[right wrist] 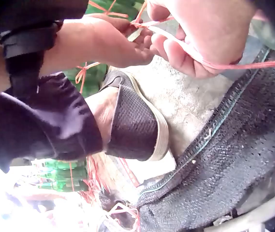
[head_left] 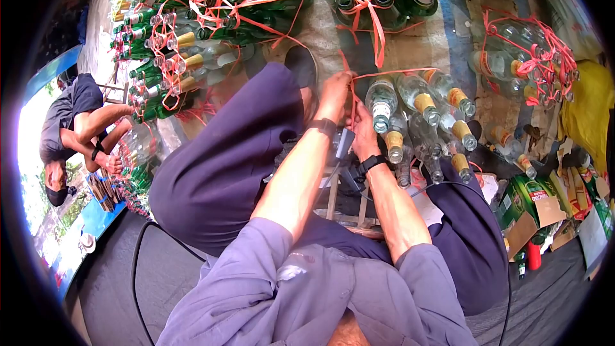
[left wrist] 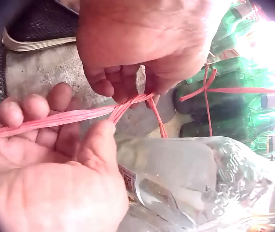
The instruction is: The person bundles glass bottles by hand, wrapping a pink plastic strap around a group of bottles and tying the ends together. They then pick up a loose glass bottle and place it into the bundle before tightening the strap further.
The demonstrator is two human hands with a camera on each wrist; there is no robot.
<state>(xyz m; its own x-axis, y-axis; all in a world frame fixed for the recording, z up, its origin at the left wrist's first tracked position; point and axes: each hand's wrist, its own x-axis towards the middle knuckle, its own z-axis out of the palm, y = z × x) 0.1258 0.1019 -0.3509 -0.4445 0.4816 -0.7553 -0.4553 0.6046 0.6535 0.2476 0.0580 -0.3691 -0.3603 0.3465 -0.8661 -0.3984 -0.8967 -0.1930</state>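
Pinkish-red plastic string (head_left: 397, 72) runs from the two hands over a group of clear bottles (head_left: 382, 97). At the bottles' left edge, my left hand (head_left: 334, 95) pinches the string where strands cross. Just below and right, my right hand (head_left: 365, 131) grips it too. In the left wrist view a taut strand (left wrist: 55, 119) lies across the right palm (left wrist: 55, 188), under its curled fingers; the left hand (left wrist: 142, 41) hangs above with fingertips at the crossing. In the right wrist view, the strand's tail (right wrist: 258, 65) leaves the right hand (right wrist: 205, 34); some fingertips overlap.
Tied bundles of green bottles (head_left: 384, 13) stand beyond the hands and at the left. A tied clear-bottle bundle (head_left: 512, 57) lies right, above cartons (head_left: 528, 198). A shoe (right wrist: 135, 125) is beside the left hand. Another person (head_left: 70, 115) sits far left.
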